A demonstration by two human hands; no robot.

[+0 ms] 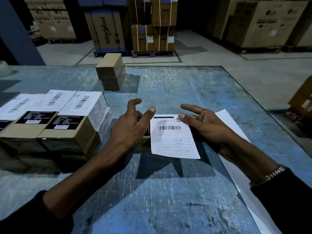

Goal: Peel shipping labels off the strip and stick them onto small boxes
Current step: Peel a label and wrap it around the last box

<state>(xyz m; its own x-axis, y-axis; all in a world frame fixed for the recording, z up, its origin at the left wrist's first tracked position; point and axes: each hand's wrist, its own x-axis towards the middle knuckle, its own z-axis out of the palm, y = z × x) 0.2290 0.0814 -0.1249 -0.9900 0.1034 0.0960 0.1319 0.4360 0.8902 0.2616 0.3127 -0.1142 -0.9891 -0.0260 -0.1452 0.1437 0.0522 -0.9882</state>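
A white shipping label (173, 139) with a barcode lies on top of a small brown box (146, 135), hiding nearly all of it, and its near edge juts out past the box toward me. My left hand (133, 127) rests over the box's left side with the fingers loosely spread and the thumb tip at the label's top left corner. The thumb of my right hand (204, 123) touches the label's top right corner; its other fingers are relaxed and raised. Neither hand grips anything.
Several labelled boxes (67, 125) are stacked at the left. Two plain boxes (110, 73) stand stacked at the back of the blue table (168, 191). A white paper strip (227, 118) runs under my right forearm along the table's right edge. Large cartons (108, 31) stand on the floor behind.
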